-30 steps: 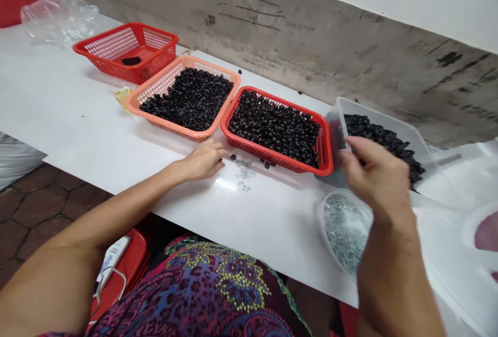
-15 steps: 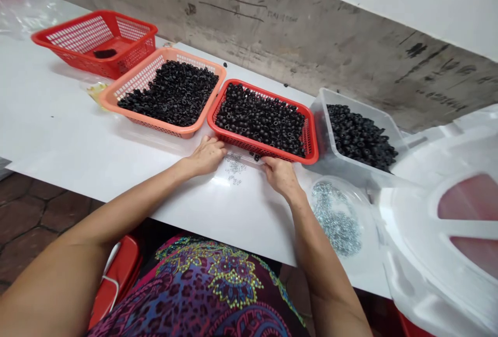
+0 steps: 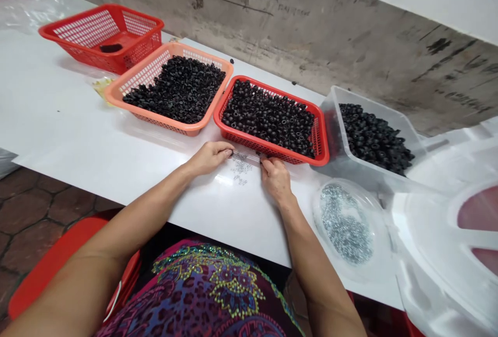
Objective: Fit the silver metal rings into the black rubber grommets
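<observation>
My left hand (image 3: pixel 212 157) is closed in a pinch in front of the red basket (image 3: pixel 249 139), with a small black piece (image 3: pixel 232 153) showing at its fingertips. To the right, my right hand (image 3: pixel 276 177) is also closed, thumb against the fingers. A dark bit shows by its fingertips, but what it holds is too small to make out. Between the hands, small clear or silvery pieces (image 3: pixel 241 164) lie scattered on the white tabletop (image 3: pixel 229 212). The red basket just beyond is filled with small black ring-like parts (image 3: pixel 268 116).
Left of it stand an orange basket (image 3: pixel 155 120) of smaller black parts and a red basket (image 3: pixel 101 33) with one dark item. To the right are a clear bin (image 3: pixel 338 142) of black parts, a round dish (image 3: pixel 376 223) of silvery pieces and a white plastic stool (image 3: pixel 424 254).
My left hand has drawn back slightly from the red basket's edge, and its pinched fingertips now show. My right hand stays near the basket's front edge. The view has shifted a little.
</observation>
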A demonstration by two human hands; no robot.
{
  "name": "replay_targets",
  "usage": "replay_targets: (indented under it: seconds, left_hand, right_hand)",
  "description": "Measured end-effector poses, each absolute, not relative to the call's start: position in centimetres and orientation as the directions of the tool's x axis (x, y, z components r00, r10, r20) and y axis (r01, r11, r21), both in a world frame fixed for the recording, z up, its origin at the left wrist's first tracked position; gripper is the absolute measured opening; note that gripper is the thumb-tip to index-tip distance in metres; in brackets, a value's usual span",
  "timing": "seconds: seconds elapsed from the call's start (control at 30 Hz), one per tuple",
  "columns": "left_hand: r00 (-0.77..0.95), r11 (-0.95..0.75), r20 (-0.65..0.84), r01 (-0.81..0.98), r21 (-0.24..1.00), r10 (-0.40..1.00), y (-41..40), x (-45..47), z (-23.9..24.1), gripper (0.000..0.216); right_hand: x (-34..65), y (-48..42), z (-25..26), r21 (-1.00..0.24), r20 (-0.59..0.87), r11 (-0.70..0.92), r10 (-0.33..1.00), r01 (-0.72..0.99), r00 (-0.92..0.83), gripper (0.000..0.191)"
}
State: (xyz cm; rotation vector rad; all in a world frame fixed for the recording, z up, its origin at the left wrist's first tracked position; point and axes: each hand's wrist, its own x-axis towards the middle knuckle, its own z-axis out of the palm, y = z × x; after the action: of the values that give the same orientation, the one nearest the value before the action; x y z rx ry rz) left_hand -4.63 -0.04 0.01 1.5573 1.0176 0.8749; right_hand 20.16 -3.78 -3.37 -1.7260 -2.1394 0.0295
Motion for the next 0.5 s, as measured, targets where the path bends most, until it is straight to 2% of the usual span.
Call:
replay_targets:
  seconds: [0.13,0.27,0.4,0.5]
  left_hand:
    - [0.283,0.016,-0.011,-0.013,1.000,0.959,0.2,-4.4,-0.1,0.021]
    - [0.332,0.185,-0.102,-0.229,0.956,0.938,-0.2,-4.1,0.3,0.029]
    - [0.421,0.322,-0.185,-0.284,0.903,0.888,-0.6,-3.7,0.5,0.025]
    - [0.459,0.390,-0.243,-0.257,0.884,0.855,-0.7,-3.3,0.6,0.018]
  right_hand:
    - [20.2,-3.9,-3.2,-0.335,0.316,0.347,0.917,0.876,-0.242,0.030]
    - [20.2,-4.2,-2.8,-0.396,0.351,0.369,0.907,0.841,-0.232,0.028]
    - [19.7,-4.5,-2.4,-0.389,0.356,0.460,0.874,0.798,-0.331,0.027]
    - [19.3,-4.5,-2.7,-0.328,0.353,0.528,0.838,0.783,-0.417,0.027]
